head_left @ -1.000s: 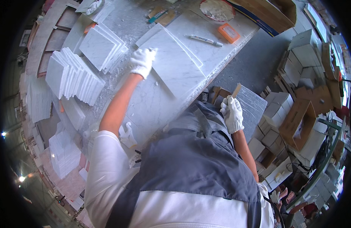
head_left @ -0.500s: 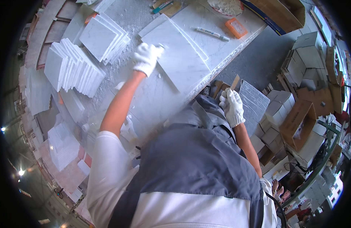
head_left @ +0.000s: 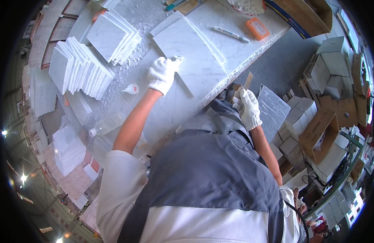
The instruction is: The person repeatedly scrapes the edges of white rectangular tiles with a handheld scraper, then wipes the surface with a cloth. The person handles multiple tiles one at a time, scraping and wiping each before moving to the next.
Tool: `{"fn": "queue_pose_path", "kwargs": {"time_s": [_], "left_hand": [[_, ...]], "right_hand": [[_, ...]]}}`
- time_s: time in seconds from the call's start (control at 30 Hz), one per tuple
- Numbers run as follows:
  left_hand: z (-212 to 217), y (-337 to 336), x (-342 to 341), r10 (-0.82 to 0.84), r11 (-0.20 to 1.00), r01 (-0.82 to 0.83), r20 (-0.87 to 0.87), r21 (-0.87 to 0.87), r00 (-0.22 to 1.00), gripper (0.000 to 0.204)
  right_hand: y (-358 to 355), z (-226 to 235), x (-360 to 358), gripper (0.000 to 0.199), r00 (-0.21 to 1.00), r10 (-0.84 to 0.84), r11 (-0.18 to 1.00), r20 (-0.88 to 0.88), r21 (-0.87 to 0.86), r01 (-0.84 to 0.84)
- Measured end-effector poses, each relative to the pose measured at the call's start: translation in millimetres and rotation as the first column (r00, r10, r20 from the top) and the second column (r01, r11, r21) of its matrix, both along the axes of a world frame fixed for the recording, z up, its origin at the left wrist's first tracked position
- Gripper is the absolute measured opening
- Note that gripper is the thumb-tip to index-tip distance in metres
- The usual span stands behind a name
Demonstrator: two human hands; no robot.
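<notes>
My left hand [head_left: 161, 75], in a white knit glove, is closed over the left edge of a pale grey-veined marble tile [head_left: 195, 56]. A small whitish piece [head_left: 177, 60] pokes out from its fingers; its kind cannot be made out. This tile lies partly over another flat tile on the dusty work surface [head_left: 142, 105]. Past the table edge, at my lap, my right hand [head_left: 247, 107], also gloved, grips a thin tan strip [head_left: 248, 80] that points upward. Its lower end is hidden by the fingers.
Stacked tiles [head_left: 79, 69] fan out at the left. A paint marker [head_left: 231, 35] and an orange box [head_left: 257, 28] lie near the table's right edge. A clear bottle [head_left: 106, 124] and a white squeeze-bottle tip [head_left: 131, 88] lie left of my forearm. Cartons [head_left: 318, 131] crowd the right.
My left hand has come slightly down and to the right along the tile edge, with the pale piece in its fingers. My right hand keeps its grip on the strip, almost in place.
</notes>
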State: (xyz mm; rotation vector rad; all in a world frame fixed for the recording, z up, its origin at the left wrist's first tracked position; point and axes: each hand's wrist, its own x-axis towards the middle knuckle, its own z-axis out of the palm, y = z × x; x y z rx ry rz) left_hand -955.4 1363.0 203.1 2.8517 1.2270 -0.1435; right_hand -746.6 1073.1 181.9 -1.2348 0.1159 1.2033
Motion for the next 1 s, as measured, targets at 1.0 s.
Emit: {"fn": "queue_pose_path", "kwargs": {"time_s": [1.0], "left_hand": [[-8.3,-19.6,-5.6,0.061,0.993,-0.072,-0.122,-0.093,0.991,0.029]], "right_hand": [[-5.1,-5.8,15.8,0.031,0.994,0.107,0.994,-0.019,0.001,-0.107]]}}
